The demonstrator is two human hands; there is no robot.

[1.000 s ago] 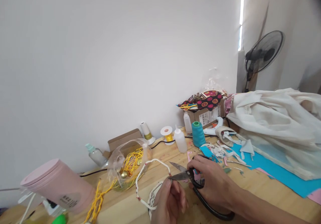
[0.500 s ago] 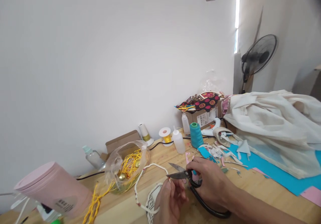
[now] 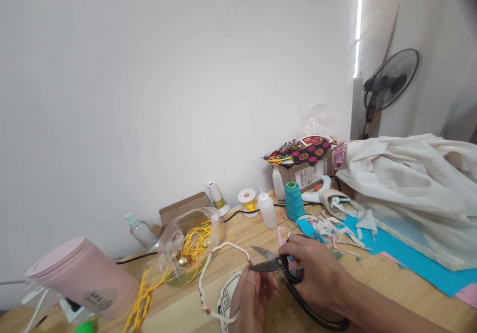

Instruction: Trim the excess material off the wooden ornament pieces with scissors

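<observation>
1. Since the earliest frame, the left hand, the right hand, the scissors and the white cord have been lowered slightly against the things on the table; the gap between the blades is left nearly unchanged.
2. White cord with reddish-brown marks is pinched between thumb and fingers of the left hand, and its loop is spread out to the left of that hand.
3. Black handles of the scissors are gripped by the right hand, its fingers curled around them; the parted blades are pointed left.
4. One blade tip is held at the pinched cord, by the left thumb; whether the cord is touched cannot be told.
5. A flat patterned piece is partly covered by the left hand, beside the loop.
6. Beyond the loop, yellow strings are seen in a clear plastic bag, with a pink lidded cup placed farther left.
7. Behind the scissors, a squeeze bottle is stood near a teal thread cone; scraps are strewn to the right, near a blue sheet.
</observation>
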